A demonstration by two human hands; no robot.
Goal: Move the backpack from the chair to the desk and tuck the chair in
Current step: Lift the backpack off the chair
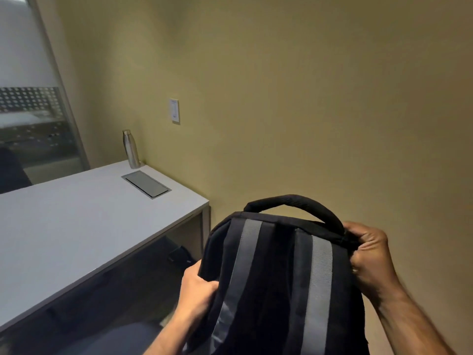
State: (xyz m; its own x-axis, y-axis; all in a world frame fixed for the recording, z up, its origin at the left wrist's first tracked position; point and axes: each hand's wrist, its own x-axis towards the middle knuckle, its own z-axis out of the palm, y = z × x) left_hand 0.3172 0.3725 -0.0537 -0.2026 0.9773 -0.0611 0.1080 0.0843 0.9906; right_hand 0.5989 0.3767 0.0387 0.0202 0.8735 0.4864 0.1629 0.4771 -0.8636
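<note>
From the head view, we hold the backpack (276, 278) closest to us, at five o'clock, off to the right of the desk (76, 226): our left hand (197, 285) clamps its side, our right hand (368, 254) curls round the top corner by the handle (294, 203), steadying the load. The bottle (131, 149) stands at ten o'clock.
</note>
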